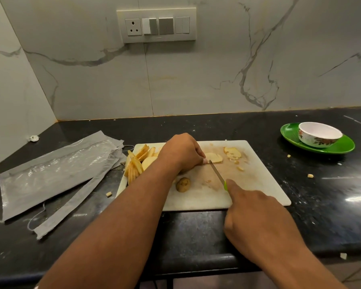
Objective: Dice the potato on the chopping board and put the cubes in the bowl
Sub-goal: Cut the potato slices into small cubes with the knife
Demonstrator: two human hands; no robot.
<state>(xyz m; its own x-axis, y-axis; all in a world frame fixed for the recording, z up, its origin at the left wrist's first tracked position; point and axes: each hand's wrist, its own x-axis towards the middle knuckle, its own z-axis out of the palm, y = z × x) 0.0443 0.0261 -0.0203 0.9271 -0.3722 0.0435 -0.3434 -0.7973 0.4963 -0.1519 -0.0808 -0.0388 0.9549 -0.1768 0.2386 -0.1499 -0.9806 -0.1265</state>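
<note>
A white chopping board point(258, 184) lies on the black counter. My left hand point(180, 153) curls over potato slices point(214, 157) near the board's middle and holds them down. My right hand point(256, 222) grips a green-handled knife point(217, 174), forefinger along its back, the blade tip beside my left fingertips. A fan of potato slices point(137, 161) lies at the board's left end. A potato end with skin point(183, 184) sits near the front. More cut pieces point(231, 153) lie toward the back. The white flowered bowl point(319, 134) stands on a green plate point(342, 146) at the far right.
Grey plastic packaging point(56, 174) with a thin cord lies on the counter left of the board. Small potato bits point(310, 175) are scattered on the counter right of the board and one point(108, 194) to its left. A marble wall with a switch panel point(156, 25) stands behind.
</note>
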